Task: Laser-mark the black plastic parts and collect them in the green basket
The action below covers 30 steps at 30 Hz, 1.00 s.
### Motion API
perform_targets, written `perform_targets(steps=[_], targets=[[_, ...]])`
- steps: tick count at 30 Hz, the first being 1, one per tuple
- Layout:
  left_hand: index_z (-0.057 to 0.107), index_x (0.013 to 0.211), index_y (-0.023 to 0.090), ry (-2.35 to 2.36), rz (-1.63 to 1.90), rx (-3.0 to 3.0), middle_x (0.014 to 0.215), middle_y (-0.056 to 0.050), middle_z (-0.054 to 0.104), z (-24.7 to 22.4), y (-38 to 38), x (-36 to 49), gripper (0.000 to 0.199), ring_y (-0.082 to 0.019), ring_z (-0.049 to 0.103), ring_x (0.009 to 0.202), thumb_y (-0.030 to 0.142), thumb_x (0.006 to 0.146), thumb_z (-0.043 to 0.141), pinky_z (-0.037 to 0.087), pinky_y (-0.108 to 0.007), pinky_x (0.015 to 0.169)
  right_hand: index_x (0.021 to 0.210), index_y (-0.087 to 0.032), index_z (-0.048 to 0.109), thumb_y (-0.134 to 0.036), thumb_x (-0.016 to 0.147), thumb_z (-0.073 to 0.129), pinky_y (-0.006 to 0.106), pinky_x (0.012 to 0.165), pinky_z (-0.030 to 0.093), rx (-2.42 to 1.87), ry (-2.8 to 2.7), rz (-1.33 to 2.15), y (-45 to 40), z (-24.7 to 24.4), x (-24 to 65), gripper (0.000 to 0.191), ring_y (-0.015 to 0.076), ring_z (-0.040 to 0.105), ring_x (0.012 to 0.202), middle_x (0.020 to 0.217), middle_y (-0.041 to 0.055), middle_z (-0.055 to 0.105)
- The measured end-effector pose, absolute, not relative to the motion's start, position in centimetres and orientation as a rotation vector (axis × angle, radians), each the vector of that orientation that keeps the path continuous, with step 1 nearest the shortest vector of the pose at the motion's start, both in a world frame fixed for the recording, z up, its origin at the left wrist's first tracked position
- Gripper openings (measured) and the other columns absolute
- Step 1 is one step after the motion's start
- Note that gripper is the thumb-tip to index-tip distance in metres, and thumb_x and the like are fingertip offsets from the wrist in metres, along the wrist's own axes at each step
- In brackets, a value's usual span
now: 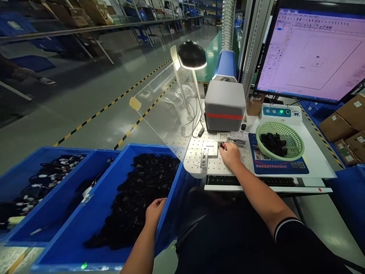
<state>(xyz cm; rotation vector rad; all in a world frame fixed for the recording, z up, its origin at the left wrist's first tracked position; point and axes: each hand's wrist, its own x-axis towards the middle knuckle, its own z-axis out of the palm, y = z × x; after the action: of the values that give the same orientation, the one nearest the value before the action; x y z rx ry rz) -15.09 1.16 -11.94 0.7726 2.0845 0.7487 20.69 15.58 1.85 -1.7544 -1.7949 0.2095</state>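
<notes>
My right hand is at the perforated metal plate, beneath the grey head of a marking machine. Its fingertips pinch a small black part with a red glow on it, beside a pale square frame. My left hand hangs over the right side of a large blue bin. Its fingers are curled together, and whatever they hold, if anything, is hidden. A heap of small black parts fills much of that bin.
A green basket with black parts stands on a blue mat at the right. Behind it are a control box and a monitor. A lit lamp and a clear sheet rise at the plate's left.
</notes>
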Motion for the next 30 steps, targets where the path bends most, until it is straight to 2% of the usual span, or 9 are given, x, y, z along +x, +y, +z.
perform_targets(steps=[6, 12, 20, 30], targets=[[0.066, 0.068, 0.018, 2.087, 0.732, 0.764, 0.06, -0.003, 0.067, -12.5, 1.2, -15.3, 0.015, -0.022, 0.063, 0.063, 0.031, 0.061, 0.064, 0.051, -0.033, 0.065, 0.104, -0.018, 0.067, -0.03, 0.089, 0.058, 0.037, 0.086, 0.045, -1.736, -1.765, 0.246, 15.5, 1.8, 20.9, 0.021, 0.0254, 0.056, 0.098, 0.096, 0.0092, 0.064], [0.065, 0.068, 0.018, 2.083, 0.732, 0.749, 0.057, -0.002, 0.064, -12.7, 1.2, -15.3, 0.015, -0.022, 0.062, 0.063, 0.031, 0.059, 0.065, 0.051, -0.034, 0.067, 0.107, -0.017, 0.067, -0.029, 0.089, 0.059, 0.037, 0.087, 0.045, -1.757, -1.803, 0.275, 13.5, 2.0, 21.7, 0.023, 0.0245, 0.057, 0.094, 0.092, 0.0073, 0.063], [0.064, 0.066, 0.019, 2.077, 0.746, 0.736, 0.057, -0.002, 0.065, -12.3, 1.2, -14.9, 0.011, -0.023, 0.064, 0.064, 0.029, 0.06, 0.065, 0.053, -0.034, 0.065, 0.104, -0.018, 0.068, -0.031, 0.091, 0.056, 0.035, 0.079, 0.045, -1.774, -1.794, 0.296, 13.9, 2.0, 21.6, 0.022, 0.0239, 0.057, 0.091, 0.09, 0.007, 0.063], [0.067, 0.067, 0.018, 2.093, 0.756, 0.714, 0.058, -0.002, 0.065, -12.7, 1.2, -15.1, 0.015, -0.022, 0.064, 0.064, 0.032, 0.063, 0.067, 0.054, -0.033, 0.065, 0.095, -0.019, 0.07, -0.03, 0.088, 0.061, 0.034, 0.078, 0.045, -1.746, -1.761, 0.295, 15.7, 2.0, 21.2, 0.015, 0.0232, 0.057, 0.09, 0.091, 0.006, 0.065]])
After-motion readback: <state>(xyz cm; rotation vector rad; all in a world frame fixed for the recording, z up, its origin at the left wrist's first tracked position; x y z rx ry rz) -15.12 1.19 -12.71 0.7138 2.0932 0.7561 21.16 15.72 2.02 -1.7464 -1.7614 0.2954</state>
